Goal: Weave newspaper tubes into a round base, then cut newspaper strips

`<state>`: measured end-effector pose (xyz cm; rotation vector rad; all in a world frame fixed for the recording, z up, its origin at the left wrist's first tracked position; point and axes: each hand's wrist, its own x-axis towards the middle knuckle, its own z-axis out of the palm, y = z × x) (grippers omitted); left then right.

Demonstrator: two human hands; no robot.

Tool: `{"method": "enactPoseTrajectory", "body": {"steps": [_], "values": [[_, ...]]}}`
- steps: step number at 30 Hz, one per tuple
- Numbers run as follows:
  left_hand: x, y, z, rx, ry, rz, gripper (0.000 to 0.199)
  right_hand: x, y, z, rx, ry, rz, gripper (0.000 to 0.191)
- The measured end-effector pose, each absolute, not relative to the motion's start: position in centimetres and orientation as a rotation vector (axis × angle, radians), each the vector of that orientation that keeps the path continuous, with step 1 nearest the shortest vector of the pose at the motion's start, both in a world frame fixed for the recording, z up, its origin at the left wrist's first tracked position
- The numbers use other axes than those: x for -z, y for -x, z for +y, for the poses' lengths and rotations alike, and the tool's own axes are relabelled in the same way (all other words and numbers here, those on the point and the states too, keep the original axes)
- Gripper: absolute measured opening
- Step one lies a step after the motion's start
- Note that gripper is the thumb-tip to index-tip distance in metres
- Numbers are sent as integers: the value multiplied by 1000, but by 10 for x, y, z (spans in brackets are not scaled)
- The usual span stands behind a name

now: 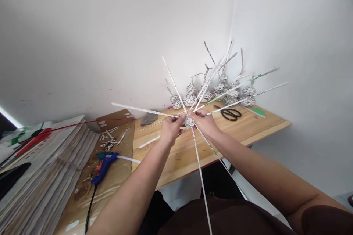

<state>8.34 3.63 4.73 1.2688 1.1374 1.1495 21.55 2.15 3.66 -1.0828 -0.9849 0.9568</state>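
Between my two hands, over the wooden table, is a small woven paper piece (pixel 189 120) with several long rolled-paper strips radiating from it. My left hand (pixel 172 127) pinches its left side, close to a white strip (pixel 143 109) pointing left. On the other side my right hand (pixel 205 122) has its fingers closed on the weave and the strip bases. One strip (pixel 200 176) hangs down toward my lap. Fingers cover much of the woven centre.
Gourd-shaped woven paper pieces (pixel 190 95) stand along the wall at the table's (pixel 176 158) back. Black scissors (pixel 231 114) lie at right. A blue glue gun (pixel 104 167) with a cord rests on cardboard at left, beside paper scraps (pixel 109 137) and a tall newspaper stack (pixel 60 169).
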Motion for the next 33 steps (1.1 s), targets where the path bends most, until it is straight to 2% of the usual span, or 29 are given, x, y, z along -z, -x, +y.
{"method": "enactPoseTrajectory", "body": {"steps": [4,7,9,12,15,20,23,26,33], "values": [[-57,-59,40,-1071,-1364,1260,45,-30,-225,30,-889,1114,-1024,39],[-70,-46,38,-1301,-1602,1392,38,-24,-229,34,-816,1152,-1097,38],[-78,-45,35,-1367,-1701,1283,33,-24,-228,35,-814,1146,-1154,38],[-85,-53,36,-1130,-1764,1107,31,-31,-225,36,-899,1085,-1206,37],[-92,-62,43,-927,-1832,1083,18,-43,-225,39,-974,1022,-1258,37],[-117,-70,48,-966,-2225,1188,1,-66,-231,42,-921,974,-1318,40],[-135,-72,46,-1023,-2275,1213,5,-81,-233,42,-905,947,-1308,42],[-145,-71,43,-943,-2062,1156,10,-92,-234,43,-1004,896,-1297,46],[-135,-68,39,-913,-1463,1072,30,-87,-234,50,-1378,858,-1279,46]]}}
